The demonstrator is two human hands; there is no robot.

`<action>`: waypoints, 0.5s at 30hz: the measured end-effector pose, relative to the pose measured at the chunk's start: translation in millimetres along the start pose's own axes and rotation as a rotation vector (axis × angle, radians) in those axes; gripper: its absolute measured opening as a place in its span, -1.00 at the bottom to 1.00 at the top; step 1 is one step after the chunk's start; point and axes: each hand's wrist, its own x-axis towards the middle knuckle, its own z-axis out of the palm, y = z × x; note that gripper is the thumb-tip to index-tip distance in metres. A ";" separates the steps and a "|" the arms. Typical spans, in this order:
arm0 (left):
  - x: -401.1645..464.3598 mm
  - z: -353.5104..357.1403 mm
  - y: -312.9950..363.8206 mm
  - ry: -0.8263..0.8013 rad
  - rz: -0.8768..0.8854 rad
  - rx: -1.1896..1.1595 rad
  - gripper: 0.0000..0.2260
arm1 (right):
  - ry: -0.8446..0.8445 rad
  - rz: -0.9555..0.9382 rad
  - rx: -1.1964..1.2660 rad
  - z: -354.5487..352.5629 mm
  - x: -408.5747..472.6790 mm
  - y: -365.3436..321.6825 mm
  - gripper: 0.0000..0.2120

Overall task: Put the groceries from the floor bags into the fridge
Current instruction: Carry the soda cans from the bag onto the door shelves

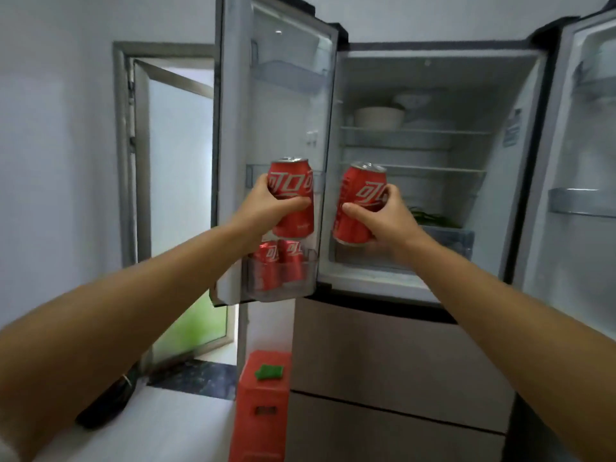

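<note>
1. 2 red soda cans are up in the air in front of the open fridge (430, 271), 1 per hand. The left can (293, 196) is upright, right in front of the left door's middle bin (318, 181). The right can (360, 203) is tilted a bit, top leaning right, in front of the fridge opening near the left door's hinge edge.
2. The left hand (266, 208) is wrapped around its can from the left side, thumb curled across the front, so the fingers are clamped on it.
3. The right hand (388, 216) grips its can from the right, thumb pressed across the front and fingers curled round the back. Also clamped tight.
4. Down in the left door's bottom bin (283, 288) there are already more red cans (281, 258) standing together. I can make out 2 tops for sure.
5. Inside the fridge, the top shelf (413, 130) has a white bowl (378, 117) plus some other pale dishes behind it, too blurry to say exactly what. Lower down there's something green and leafy (430, 217) sitting over the crisper drawer (450, 241).
6. The right door (586, 181) is swung open too, at the frame's right edge.
7. Below the left door on the floor sits a red crate (261, 408) with a small green thing (269, 371) on top.
8. Off to the left there's an open glass door (180, 208), and something dark (106, 403) lying on the floor by my left arm.
</note>
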 end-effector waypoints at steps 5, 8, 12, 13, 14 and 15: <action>88.0 -13.0 37.7 0.115 0.140 0.064 -0.50 | -0.040 -0.182 0.095 17.4 104.0 -26.1 -0.40; 126.2 -14.3 50.1 0.148 0.170 0.124 -0.59 | -0.060 -0.238 0.107 27.6 154.4 -31.6 -0.41; 166.0 -15.8 45.2 0.249 0.184 0.204 -0.62 | -0.060 -0.280 0.092 51.5 204.8 -19.8 -0.40; 173.5 -16.4 42.0 0.264 0.170 0.215 -0.57 | -0.076 -0.277 0.093 58.7 214.8 -14.8 -0.40; 179.9 -16.8 38.3 0.276 0.154 0.228 -0.56 | -0.092 -0.272 0.095 65.4 223.5 -9.6 -0.39; 185.0 -16.7 34.4 0.282 0.139 0.248 -0.60 | -0.106 -0.264 0.094 71.5 231.8 -3.5 -0.38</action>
